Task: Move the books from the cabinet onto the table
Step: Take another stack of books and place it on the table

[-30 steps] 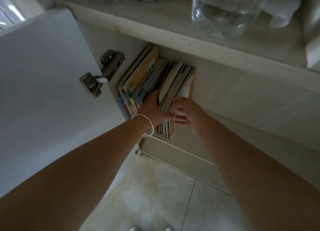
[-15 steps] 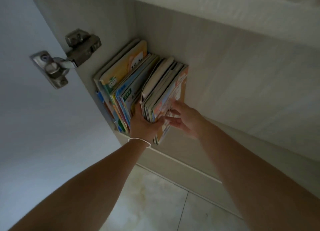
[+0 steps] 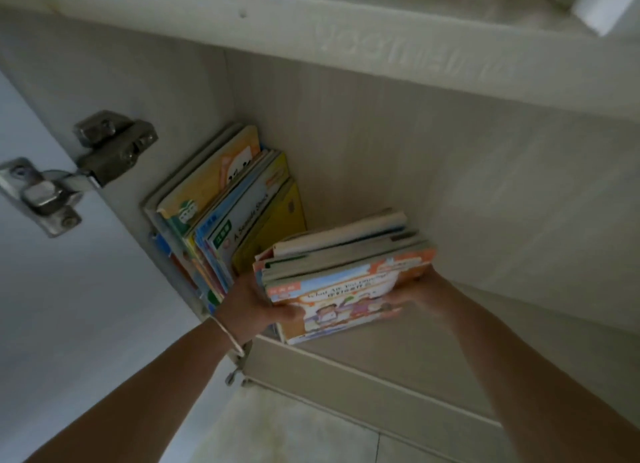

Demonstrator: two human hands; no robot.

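A bundle of thin picture books is tipped over toward the right, its orange cover facing me, at the front of the open cabinet. My left hand, with a thin bracelet on the wrist, grips the bundle's left end. At the bundle's right end is my right hand, holding its edge. A second row of books still stands upright against the cabinet's left wall, just behind my left hand.
The white cabinet door stands open at the left on a metal hinge. The tabletop's edge runs overhead, with objects on it. A closed lower front panel and the tiled floor lie below.
Both hands have closed on the right-hand group of books, split it from the standing row, and tipped and pulled it rightward and outward. The camera has moved closer to the cabinet.
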